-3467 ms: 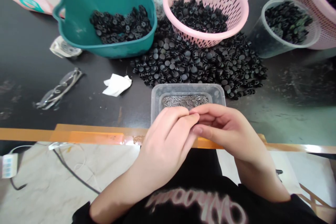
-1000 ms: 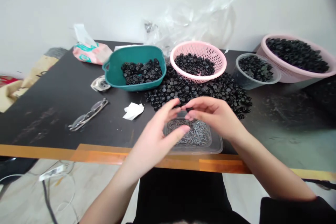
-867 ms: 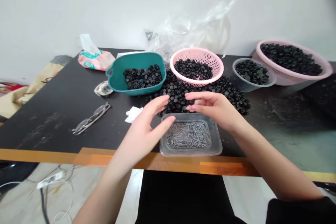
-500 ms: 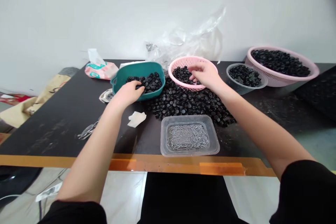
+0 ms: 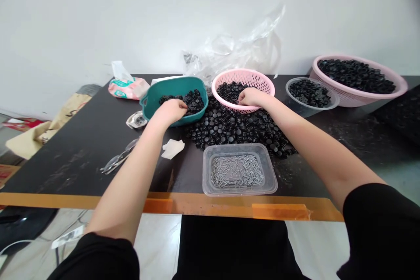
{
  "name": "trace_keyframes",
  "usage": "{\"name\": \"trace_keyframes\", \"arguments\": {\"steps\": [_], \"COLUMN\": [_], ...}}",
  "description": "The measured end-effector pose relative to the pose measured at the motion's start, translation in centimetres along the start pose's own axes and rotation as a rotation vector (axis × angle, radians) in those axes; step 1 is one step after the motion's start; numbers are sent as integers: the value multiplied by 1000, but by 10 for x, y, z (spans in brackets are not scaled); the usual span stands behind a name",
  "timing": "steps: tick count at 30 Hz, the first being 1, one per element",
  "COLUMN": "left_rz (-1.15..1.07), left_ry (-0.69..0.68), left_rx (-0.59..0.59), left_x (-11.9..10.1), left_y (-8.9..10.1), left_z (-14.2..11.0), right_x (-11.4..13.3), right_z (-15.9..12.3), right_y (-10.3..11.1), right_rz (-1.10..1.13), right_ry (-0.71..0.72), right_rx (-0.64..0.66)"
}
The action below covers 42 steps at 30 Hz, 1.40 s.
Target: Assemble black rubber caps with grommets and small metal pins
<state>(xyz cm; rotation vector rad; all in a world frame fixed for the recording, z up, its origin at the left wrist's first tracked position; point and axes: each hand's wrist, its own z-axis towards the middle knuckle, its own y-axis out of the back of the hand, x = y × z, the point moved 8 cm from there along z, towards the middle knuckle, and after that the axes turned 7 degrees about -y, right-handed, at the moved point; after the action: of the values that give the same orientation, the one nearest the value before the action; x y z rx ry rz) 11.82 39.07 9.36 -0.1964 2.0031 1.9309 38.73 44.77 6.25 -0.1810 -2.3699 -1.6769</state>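
Observation:
My left hand [image 5: 172, 111] reaches over the near rim of the teal basin [image 5: 152, 100], its fingers closed at the small black round parts [image 5: 193, 101] inside. Whatever is between those fingers is too small to make out. My right hand [image 5: 251, 97] dips into the small pink basket [image 5: 267, 79], fingers drawn together at the black ring-like parts [image 5: 228, 92] there; what they pinch is hidden. Between and below the two vessels lies a heap of black caps [image 5: 236, 129]. In front of it stands a clear plastic tub [image 5: 207, 170] of small silver screws [image 5: 238, 170].
At the right are a clear round tub [image 5: 295, 104] and a large pink basket [image 5: 348, 94], both holding black parts. Glasses [image 5: 114, 162], a paper scrap [image 5: 173, 148], a tape roll [image 5: 136, 119] and a tissue pack [image 5: 127, 87] lie left. A plastic bag [image 5: 229, 54] stands behind.
My right hand has lowered into the small pink basket and its fingers have closed. My left hand has shifted slightly right in the teal basin, its fingers drawing together.

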Motion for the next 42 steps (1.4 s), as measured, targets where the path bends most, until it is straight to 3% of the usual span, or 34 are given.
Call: {"name": "trace_keyframes", "arguments": {"steps": [3,5,7,11,13,15,18,21,24,33,42], "left_rz": [-11,-45,-68,-47,-41,-48,-66,-50,-59,-544,-500], "left_ry": [-151,-302,-409,-428,-433,-452,-500,-654,-765,-666,-664], "left_rx": [-225,-199,-92,3,-8,-53,-152,-298,-365,-148,-195], "left_x": [-41,-73,-97,-106,-106,-111,-124,-145,-158,-158,-163], "left_y": [8,-6,-32,-66,-65,-52,-22,5,14,0,-4], "left_z": [-25,-40,-49,-47,-48,-60,-96,-144,-178,-185,-197], "right_x": [-4,-5,-4,7,14,22,32,46,50,51,43], "right_z": [2,2,-2,-34,-62,-95,-144,-188,-219,-244,-241], "right_y": [3,7,14,35,38,32,9,-22,-38,-53,-68], "right_rz": [35,71,122,276,364,445,566,869,965,1265,1434], "right_ry": [-6,-7,14,125,192,258,359,555,597,554,416], "right_rx": [-65,-118,-200,-452,-541,-561,-450,-73,97,308,246]}}
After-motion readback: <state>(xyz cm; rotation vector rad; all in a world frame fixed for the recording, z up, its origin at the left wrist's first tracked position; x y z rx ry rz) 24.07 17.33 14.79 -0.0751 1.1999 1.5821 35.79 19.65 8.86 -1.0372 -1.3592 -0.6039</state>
